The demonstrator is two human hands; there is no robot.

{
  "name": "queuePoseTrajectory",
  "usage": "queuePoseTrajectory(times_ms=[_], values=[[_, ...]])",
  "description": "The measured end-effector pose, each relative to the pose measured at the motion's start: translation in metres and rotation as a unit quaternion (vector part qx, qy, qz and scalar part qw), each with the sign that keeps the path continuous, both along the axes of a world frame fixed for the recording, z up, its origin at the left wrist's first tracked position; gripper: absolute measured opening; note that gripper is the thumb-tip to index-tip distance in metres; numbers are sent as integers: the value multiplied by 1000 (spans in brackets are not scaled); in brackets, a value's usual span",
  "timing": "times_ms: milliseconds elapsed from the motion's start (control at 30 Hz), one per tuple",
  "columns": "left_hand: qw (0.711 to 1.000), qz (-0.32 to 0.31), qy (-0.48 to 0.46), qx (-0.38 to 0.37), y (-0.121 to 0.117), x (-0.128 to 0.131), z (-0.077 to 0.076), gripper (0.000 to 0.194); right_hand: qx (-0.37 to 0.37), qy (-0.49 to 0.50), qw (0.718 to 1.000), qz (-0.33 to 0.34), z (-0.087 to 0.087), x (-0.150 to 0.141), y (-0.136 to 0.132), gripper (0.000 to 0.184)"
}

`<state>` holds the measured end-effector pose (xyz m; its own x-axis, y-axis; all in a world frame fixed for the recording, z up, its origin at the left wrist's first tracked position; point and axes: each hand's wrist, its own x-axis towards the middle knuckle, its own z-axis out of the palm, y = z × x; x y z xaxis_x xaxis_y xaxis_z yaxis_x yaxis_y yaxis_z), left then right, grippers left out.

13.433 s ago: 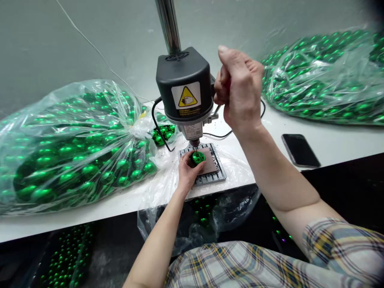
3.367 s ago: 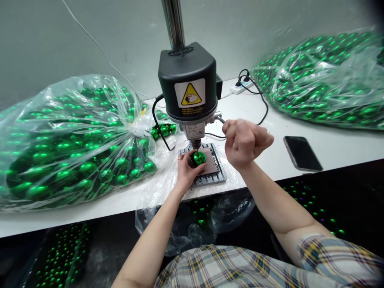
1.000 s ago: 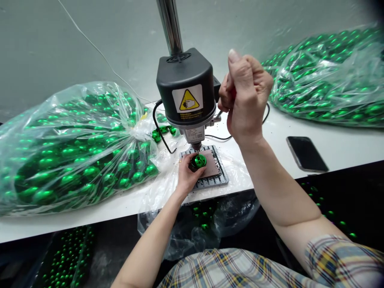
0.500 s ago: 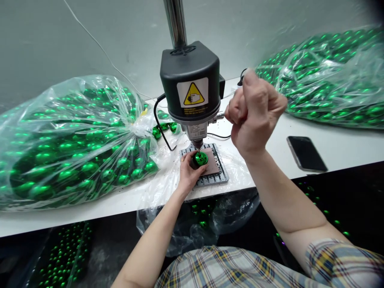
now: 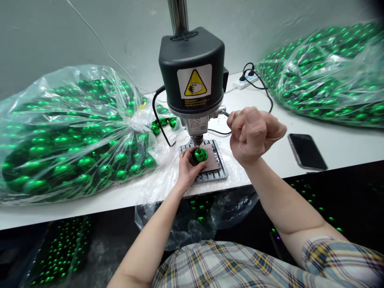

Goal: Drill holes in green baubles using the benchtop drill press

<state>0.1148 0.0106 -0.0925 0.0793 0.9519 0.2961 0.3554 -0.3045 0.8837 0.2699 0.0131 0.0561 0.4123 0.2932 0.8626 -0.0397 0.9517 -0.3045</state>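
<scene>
the left hand (image 5: 188, 166) holds a shiny green ball (image 5: 200, 155), fingers and thumb curved round its left and near sides. the ball sits on a flat pinkish board (image 5: 212, 158), directly beneath the chuck (image 5: 198, 140) of a black drill press (image 5: 192, 60); the bit reaches down to the top of the ball, though whether it has gone in is too small to tell. the board lies on a slotted grey base plate (image 5: 221, 173) scattered with dark bits. the right hand (image 5: 255, 134) is closed in a fist on the end of the lever (image 5: 223, 112) at the right side of the press. a yellow warning label (image 5: 195, 82) faces forward on the black housing.

on the white desk (image 5: 339, 146), a large clear bag (image 5: 69, 140) full of green balls lies to the left, with a few loose green balls (image 5: 163, 122) between it and the press. another full bag (image 5: 324, 80) lies at the far right, near a white power strip (image 5: 246, 82) with black plugs in it. a dark-screened phone (image 5: 307, 151) lies flat to the right of the right hand. clear plastic (image 5: 237, 168) spreads around the base plate.
</scene>
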Motion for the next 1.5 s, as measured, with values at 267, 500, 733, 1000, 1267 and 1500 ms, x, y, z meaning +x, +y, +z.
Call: queuePoseTrajectory(times_ms=[267,500,733,1000,1267,1500], values=[[1000,2,-4,0,0,0,1,58,28,-22,999,-14,-22,6,7,58],[1000,2,-10,-8,0,0,3,59,53,-24,998,-3,-34,8,10,62],[1000,-1,-27,-14,3,-1,-3,58,-133,54,990,13,38,-1,7,60],[995,83,25,43,-47,-9,25,47,-314,66,942,101,85,4,48,64],[910,-219,351,27,-132,-63,27,57,-255,53,959,109,74,6,50,54],[982,171,28,69,9,-102,47,23,-264,61,958,98,78,4,41,54]])
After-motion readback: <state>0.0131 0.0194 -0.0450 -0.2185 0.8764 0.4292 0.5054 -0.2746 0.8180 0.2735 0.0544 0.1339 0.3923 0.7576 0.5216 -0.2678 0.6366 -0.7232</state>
